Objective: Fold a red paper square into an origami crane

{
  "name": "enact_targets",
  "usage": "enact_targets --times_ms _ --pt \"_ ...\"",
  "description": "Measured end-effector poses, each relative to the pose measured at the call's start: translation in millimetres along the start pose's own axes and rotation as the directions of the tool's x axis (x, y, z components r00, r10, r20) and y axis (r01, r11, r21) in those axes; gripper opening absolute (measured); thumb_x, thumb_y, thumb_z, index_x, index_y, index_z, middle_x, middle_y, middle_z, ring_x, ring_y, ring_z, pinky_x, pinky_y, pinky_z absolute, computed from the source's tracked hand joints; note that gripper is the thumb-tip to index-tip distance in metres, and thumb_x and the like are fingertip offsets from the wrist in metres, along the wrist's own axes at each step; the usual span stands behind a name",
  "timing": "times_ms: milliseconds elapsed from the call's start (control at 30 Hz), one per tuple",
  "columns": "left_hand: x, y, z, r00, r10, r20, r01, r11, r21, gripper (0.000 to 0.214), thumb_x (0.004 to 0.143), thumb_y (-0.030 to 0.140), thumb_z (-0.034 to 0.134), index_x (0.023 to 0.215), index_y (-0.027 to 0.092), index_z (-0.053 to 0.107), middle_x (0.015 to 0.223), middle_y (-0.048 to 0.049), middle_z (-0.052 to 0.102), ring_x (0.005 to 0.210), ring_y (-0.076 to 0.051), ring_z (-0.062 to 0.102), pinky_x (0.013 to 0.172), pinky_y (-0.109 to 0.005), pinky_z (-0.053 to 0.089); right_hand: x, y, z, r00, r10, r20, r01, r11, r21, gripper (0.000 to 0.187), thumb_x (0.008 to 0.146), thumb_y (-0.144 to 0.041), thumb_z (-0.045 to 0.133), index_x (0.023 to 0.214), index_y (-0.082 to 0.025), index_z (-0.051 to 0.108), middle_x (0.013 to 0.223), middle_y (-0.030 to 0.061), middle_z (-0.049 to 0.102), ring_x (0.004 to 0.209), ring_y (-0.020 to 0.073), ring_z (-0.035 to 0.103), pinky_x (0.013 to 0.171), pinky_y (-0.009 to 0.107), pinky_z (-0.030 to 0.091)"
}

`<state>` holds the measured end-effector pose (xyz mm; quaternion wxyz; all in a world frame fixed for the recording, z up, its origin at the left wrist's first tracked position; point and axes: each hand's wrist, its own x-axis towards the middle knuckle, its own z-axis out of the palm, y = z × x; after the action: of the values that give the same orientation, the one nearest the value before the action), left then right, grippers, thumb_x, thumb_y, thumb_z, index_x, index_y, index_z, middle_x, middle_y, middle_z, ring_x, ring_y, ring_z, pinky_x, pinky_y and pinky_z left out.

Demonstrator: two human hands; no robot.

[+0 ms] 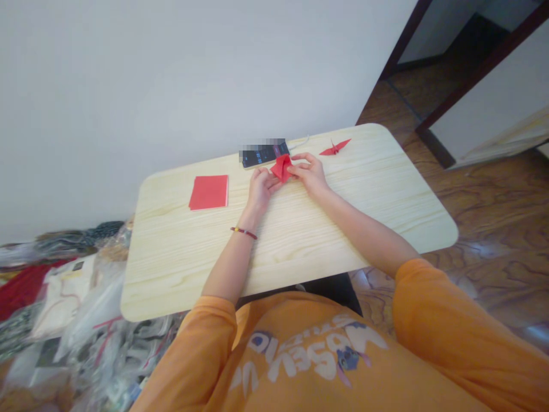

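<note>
One partly folded red paper is pinched by both the left hand and the right hand, near the twelve-o'clock edge of the table. From it, a phone is seen close by at ten o'clock, a red paper crane at two, and a stack of red squares toward eight.

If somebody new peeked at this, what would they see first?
Probably the big orange shirt filling the bottom of the view, with pale letters across its front. Next, the red folded paper in the grip of the left hand and right hand, near the phone. Then maybe the red paper bird at the far right of the table.
</note>
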<state>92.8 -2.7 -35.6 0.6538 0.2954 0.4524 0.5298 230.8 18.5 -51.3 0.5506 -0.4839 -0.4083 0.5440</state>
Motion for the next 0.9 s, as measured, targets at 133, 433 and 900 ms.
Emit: enact_targets --times_ms 133,433,900 --pt "0 -2 1.6 0.999 0.031 -0.016 -0.03 0.999 0.03 0.038 0.069 0.024 0.074 0.078 0.022 0.037 0.075 0.0004 0.069 0.07 -0.014 0.069 0.075 -0.031 0.056 -2 -1 1 1.0 0.012 0.003 -0.012 1.0 0.021 0.035 0.058 -0.022 0.075 0.086 -0.021 0.055 0.058 -0.0068 0.061 0.055 0.0094 0.058 0.057 0.022 0.047" --pt "3 -10 0.7 0.996 0.087 -0.028 -0.086 0.995 0.042 0.053 0.056 0.015 0.085 0.073 0.021 0.035 0.069 0.0029 0.07 0.068 -0.014 0.071 0.077 -0.032 0.058 0 2 -1 0.998 0.005 0.062 -0.005 1.0 0.004 0.039 0.058 -0.027 0.079 0.088 -0.021 0.055 0.06 -0.0063 0.062 0.054 0.0095 0.059 0.059 0.024 0.05" --pt "8 -11 -3.9 0.992 0.094 -0.079 -0.09 0.995 0.051 0.05 0.056 0.01 0.081 0.07 0.021 0.034 0.062 0.0062 0.065 0.063 -0.013 0.068 0.074 -0.031 0.058 -3 -4 -3 0.989 -0.005 0.149 0.013 0.999 -0.049 0.048 0.051 -0.021 0.078 0.096 -0.02 0.06 0.064 -0.0053 0.066 0.056 0.0107 0.06 0.06 0.025 0.05"
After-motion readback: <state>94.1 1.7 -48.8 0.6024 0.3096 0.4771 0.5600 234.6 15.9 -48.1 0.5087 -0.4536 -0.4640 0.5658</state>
